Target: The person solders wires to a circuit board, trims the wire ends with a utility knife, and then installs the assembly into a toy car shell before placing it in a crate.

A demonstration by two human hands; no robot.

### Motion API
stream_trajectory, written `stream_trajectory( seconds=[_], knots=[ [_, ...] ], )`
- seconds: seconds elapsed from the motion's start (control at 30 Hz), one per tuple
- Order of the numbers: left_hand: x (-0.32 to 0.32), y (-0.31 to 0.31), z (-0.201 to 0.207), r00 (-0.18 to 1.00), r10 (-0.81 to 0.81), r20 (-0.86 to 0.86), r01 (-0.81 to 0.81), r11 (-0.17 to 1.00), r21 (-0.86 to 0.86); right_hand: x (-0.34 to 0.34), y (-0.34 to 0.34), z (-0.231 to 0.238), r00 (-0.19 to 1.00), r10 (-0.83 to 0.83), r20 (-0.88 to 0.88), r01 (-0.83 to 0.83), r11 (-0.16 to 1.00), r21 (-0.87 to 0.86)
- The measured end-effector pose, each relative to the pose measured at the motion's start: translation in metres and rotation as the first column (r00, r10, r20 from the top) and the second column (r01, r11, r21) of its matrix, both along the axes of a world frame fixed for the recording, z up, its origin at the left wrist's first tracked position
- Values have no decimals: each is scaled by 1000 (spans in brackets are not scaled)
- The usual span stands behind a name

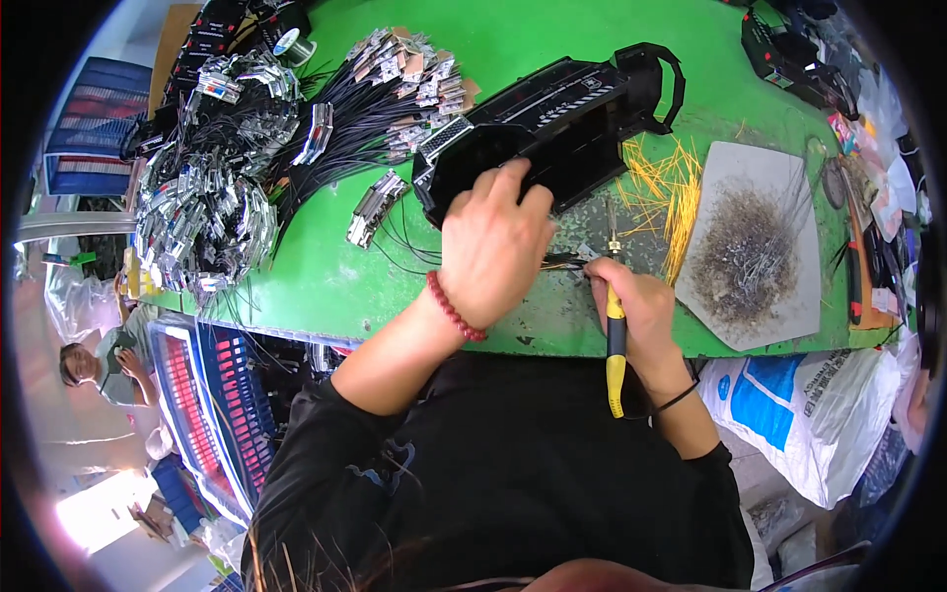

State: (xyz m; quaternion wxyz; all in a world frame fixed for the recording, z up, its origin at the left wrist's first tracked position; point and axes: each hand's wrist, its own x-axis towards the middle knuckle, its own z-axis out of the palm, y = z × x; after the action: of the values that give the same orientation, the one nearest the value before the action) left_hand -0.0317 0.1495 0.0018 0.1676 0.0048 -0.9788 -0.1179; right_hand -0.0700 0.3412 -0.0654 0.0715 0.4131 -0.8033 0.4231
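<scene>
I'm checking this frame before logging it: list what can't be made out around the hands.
- Head view: what the left hand pinches is hidden under its own fingers; only thin black wires emerge.
- The soldering iron tip's contact point is too small to tell.
- The right hand covers part of the iron's handle.
- The black housing interior is too dark to read.

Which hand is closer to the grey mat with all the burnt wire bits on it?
The right hand, holding the yellow soldering iron, sits just left of the grey mat. The left hand is farther left, by the black housing.
</scene>
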Motion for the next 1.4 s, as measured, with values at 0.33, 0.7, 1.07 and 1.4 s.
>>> stream_trajectory(
  seconds=[0.33, 0.7, 1.07, 1.4],
  knots=[
    [-15, 8, 7, 996, -53, 75, 15, 903, 429, -1, 2, -5, 999, 49, -14, -50, 997, -59],
    [17, -4, 4, 957, -288, -27, 260, 818, 513, -3, 1, -2, 998, 28, 57, -27, 999, -22],
    [21, -7, -13, 976, -217, 15, 176, 827, 534, 0, 2, 5, 896, 111, 429, 121, 870, -478],
    [26, -2, -11, 989, -146, 23, 125, 908, 400, 8, 5, 19, 928, 150, 341, 18, 896, -443]
  ],
)
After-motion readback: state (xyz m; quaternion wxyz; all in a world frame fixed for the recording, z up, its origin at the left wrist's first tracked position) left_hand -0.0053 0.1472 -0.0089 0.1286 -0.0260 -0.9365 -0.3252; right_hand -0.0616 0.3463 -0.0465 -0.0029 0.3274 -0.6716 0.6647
